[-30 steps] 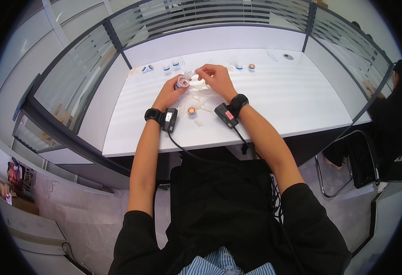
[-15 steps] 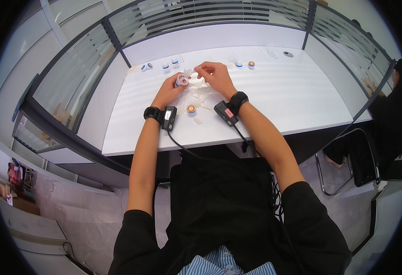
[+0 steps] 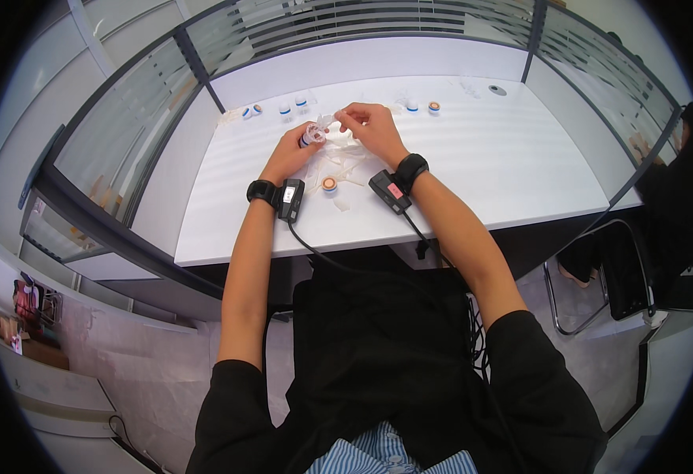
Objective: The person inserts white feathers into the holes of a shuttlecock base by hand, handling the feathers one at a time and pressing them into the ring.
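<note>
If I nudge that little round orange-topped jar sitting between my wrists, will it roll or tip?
The small jar stands upright and looks squat, so it would probably slide, not tip. It seems light. Its round shape suggests it could roll if knocked onto its side on the white table.

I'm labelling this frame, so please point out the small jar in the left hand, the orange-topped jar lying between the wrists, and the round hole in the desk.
small jar [image 3: 312, 136], head view, on its top.
orange-topped jar [image 3: 329, 184], head view, on its orange top.
round hole [image 3: 497, 90], head view, on its middle.
</note>
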Available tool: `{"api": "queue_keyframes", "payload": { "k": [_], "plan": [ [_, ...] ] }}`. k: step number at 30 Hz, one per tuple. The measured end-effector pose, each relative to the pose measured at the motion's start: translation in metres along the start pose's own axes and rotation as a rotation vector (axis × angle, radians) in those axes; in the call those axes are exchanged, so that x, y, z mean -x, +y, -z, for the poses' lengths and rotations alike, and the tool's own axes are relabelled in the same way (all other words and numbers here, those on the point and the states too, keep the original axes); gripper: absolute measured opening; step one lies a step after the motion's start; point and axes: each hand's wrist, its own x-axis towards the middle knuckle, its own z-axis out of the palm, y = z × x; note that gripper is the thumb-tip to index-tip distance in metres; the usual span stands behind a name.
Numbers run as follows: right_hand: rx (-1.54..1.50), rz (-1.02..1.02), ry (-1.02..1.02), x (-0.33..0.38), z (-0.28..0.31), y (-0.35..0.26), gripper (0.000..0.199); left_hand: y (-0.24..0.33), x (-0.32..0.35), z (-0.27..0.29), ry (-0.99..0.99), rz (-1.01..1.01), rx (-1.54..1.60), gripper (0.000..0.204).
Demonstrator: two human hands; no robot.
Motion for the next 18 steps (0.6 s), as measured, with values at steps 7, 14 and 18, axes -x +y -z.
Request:
{"api": "queue_keyframes", "payload": {
  "k": [7,14,18],
  "plan": [
    [0.018,-0.004,-0.012,0.0002,0.0006,-0.0019,0.024,-0.0028,-0.0012,0.0007,0.003,-0.036,-0.02,0.028],
    [0.028,-0.011,-0.017,0.0007,0.0015,-0.0035,0.024,-0.0004,-0.0008,0.0,0.007,-0.016,-0.018,0.027],
    [0.014,-0.011,-0.014,0.0012,0.0012,-0.0038,0.024,0.0014,-0.0006,-0.0003,0.006,-0.012,-0.034,0.026]
  ]
}}
